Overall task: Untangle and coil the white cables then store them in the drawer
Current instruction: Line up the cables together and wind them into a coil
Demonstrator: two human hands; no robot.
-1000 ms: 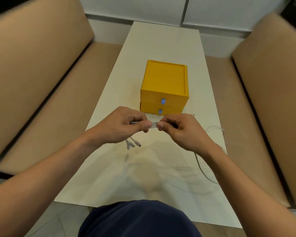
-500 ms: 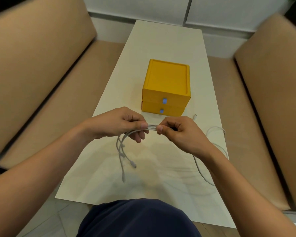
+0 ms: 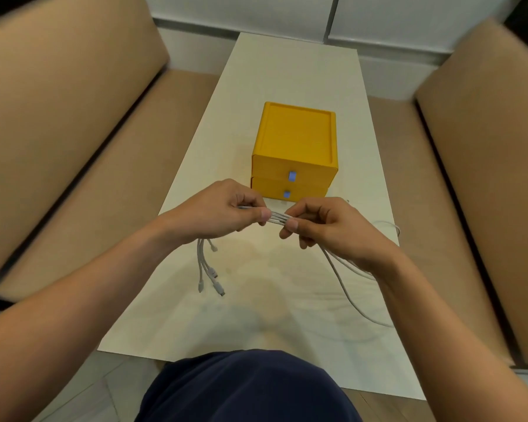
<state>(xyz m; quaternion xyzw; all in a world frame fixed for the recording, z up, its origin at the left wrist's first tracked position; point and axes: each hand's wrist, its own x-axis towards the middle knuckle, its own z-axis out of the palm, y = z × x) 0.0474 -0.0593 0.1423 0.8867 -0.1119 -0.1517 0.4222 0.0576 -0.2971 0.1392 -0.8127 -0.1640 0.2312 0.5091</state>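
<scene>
**Left hand (image 3: 223,211) and right hand (image 3: 328,231) pinch the cables (image 3: 277,219): mind the slack**

Your hands meet at centre frame. Each pinches the same flat bundle of white strands between its thumb and curled fingers, just in front of the yellow drawers (image 3: 293,178).

- **Biggest risk, as I judge it:** the long slack (image 3: 345,289) trails from your right hand across the table (image 3: 287,71) toward the lower right. Pull fast and it could loop over itself or slip off the edge.
- **Smaller risk:** the strands lie side by side, so a loose pinch could let one slide out and spoil the coil.
- **Smallest risk:** the plugs (image 3: 212,274) dangle below your left hand, left of centre, and may snag one another.

Both drawers are closed, so storing will need a free hand.
</scene>
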